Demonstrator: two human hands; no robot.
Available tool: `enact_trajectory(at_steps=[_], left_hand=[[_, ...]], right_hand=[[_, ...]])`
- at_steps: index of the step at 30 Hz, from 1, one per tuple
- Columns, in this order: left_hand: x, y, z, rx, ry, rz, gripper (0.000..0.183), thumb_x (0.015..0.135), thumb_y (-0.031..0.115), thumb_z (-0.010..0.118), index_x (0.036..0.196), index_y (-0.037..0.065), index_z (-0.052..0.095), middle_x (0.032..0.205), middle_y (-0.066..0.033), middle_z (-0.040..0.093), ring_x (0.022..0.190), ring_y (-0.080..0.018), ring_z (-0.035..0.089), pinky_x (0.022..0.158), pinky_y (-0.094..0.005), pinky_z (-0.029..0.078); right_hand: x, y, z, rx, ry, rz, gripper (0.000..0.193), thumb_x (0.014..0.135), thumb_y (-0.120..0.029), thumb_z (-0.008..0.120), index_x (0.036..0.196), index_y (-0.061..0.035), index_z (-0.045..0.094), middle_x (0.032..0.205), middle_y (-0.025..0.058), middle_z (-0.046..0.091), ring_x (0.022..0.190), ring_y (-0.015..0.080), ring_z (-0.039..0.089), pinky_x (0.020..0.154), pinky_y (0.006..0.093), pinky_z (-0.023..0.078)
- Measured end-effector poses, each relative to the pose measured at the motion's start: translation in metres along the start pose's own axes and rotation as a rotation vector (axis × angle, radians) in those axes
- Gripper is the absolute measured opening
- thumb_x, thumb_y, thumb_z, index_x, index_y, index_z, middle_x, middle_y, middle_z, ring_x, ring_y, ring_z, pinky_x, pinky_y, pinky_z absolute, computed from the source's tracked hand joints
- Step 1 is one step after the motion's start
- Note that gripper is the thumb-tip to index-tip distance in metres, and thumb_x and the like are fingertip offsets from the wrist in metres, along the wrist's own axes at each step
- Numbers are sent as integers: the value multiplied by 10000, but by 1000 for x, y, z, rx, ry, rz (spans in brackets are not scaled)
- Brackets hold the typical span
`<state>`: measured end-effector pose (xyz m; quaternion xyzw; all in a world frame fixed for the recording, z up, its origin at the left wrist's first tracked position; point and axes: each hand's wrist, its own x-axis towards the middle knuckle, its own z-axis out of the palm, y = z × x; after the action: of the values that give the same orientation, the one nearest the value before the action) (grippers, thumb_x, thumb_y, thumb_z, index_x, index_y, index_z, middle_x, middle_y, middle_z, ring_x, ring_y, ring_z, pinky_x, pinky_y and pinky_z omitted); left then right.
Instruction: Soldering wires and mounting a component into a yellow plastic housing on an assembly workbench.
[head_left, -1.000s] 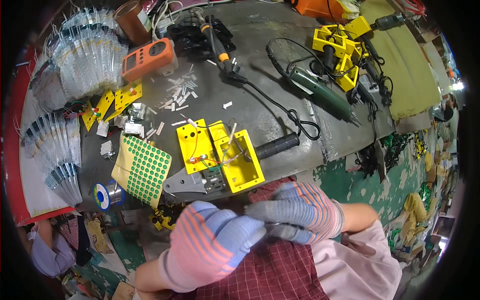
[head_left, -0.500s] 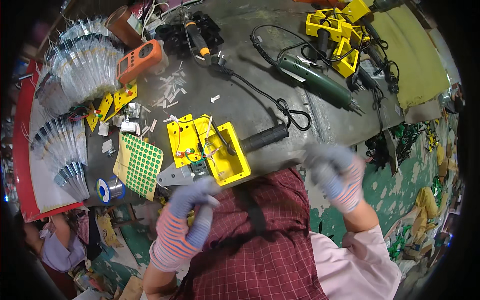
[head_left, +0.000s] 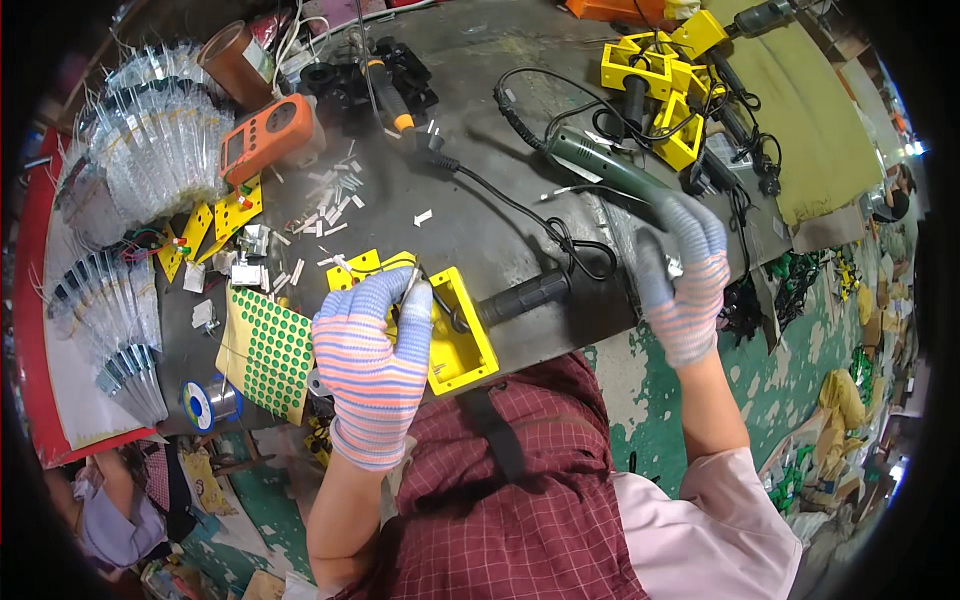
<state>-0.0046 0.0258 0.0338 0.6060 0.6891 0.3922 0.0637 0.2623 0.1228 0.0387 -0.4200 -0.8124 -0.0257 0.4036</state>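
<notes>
My left hand (head_left: 372,365), in a striped glove, is over a yellow mounting plate (head_left: 352,268) with wires. Its thumb and fingers close near the wires; what they pinch is too small to make out. Beside them lies an open yellow box (head_left: 462,335) with a black cable sleeve (head_left: 525,298) running out to the right. My right hand (head_left: 692,285), also gloved, is at the front end of a green electric screwdriver (head_left: 605,168), thumb on one side and fingers on the other. The glove hides most of that end. A thin dark strip with a pale tip shows beside the tool.
An orange meter (head_left: 265,137), bagged parts (head_left: 150,150) and small white pieces (head_left: 345,190) lie on the left. Nearby are a green-dotted sheet (head_left: 265,350) and solder spool (head_left: 212,403). More yellow boxes (head_left: 640,72) pile up at the far right. A soldering iron (head_left: 388,95) stands behind.
My left hand has moved up onto the wired plate and closed its fingers. The right hand has risen from the table's near edge to the screwdriver, which appears turned on its axis.
</notes>
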Motion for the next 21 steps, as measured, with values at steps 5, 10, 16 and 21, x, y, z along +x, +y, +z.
enact_trajectory(at_steps=[5, 10, 16, 21], left_hand=[[-2, 4, -3, 3, -9, 33, 143, 805, 84, 721, 939, 34, 707, 848, -122, 703, 769, -315, 638, 740, -410, 481], [-11, -3, -6, -70, -50, -151, 222, 786, 164, 766, 957, 53, 679, 813, -86, 694, 786, -277, 634, 741, -393, 471], [-13, -12, -13, -224, -196, -214, 392, 761, 132, 828, 1053, -6, 606, 908, -93, 665, 813, -162, 661, 720, -286, 516], [-16, -17, -18, -103, -82, -25, 349, 770, 113, 807, 1052, 17, 623, 929, -93, 692, 801, -206, 659, 762, -334, 499]], right_hand=[[44, -69, 38, 826, -544, -175, 420, 815, -4, 593, 1234, -31, 581, 1231, 182, 605, 1158, 365, 576, 1001, 433, 454], [58, -70, 73, 900, -787, -173, 314, 899, -139, 624, 1200, -53, 608, 1120, 171, 644, 1042, 357, 626, 907, 410, 508], [63, -63, 81, 784, -872, -262, 201, 898, -166, 640, 1079, -77, 636, 981, 146, 637, 919, 351, 639, 809, 417, 518], [70, -66, 85, 760, -765, -284, 154, 877, -115, 648, 1025, -74, 627, 928, 133, 613, 855, 356, 627, 750, 414, 513]])
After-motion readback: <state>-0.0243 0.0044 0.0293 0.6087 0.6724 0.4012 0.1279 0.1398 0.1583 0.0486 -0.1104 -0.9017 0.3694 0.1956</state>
